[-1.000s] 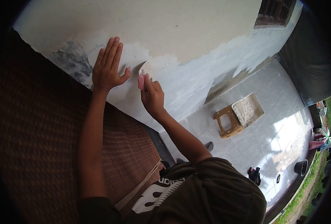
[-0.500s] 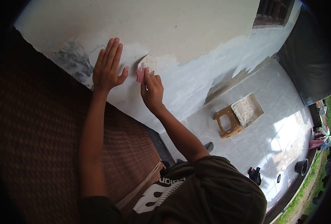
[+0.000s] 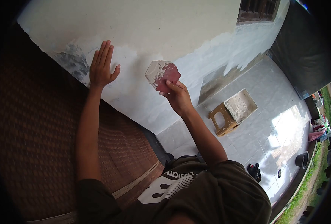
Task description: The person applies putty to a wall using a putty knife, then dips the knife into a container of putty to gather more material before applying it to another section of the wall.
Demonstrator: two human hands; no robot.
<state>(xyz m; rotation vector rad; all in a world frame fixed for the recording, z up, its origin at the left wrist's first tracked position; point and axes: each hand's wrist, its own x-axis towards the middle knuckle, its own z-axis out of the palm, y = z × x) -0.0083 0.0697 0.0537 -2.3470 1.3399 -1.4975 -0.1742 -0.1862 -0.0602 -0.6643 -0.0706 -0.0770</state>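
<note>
My left hand [image 3: 103, 68] lies flat against the wall [image 3: 150, 37], fingers stretched upward and thumb out to the side. Beside it is a dark, rough patch [image 3: 74, 59] near the wall's edge. My right hand [image 3: 178, 98] grips a pink putty scraper [image 3: 167, 75] by its lower side, thumb on its face. Pale putty coats the scraper's upper left part. The scraper appears held away from the wall, its broad face turned to me. Around both hands the wall is smeared with white, below a cream upper area.
A putty-filled tray [image 3: 241, 106] rests on a brown plastic stool [image 3: 223, 121] on the tiled floor [image 3: 243, 143]. Brown woven matting [image 3: 42, 142] lies at left. A black bucket [image 3: 302, 159] and a dark bundle [image 3: 254, 172] are at right. A window [image 3: 258, 10] is at the top.
My right hand has drawn the scraper off the wall, moving it right and turning its face toward me. My left hand stays flat on the wall.
</note>
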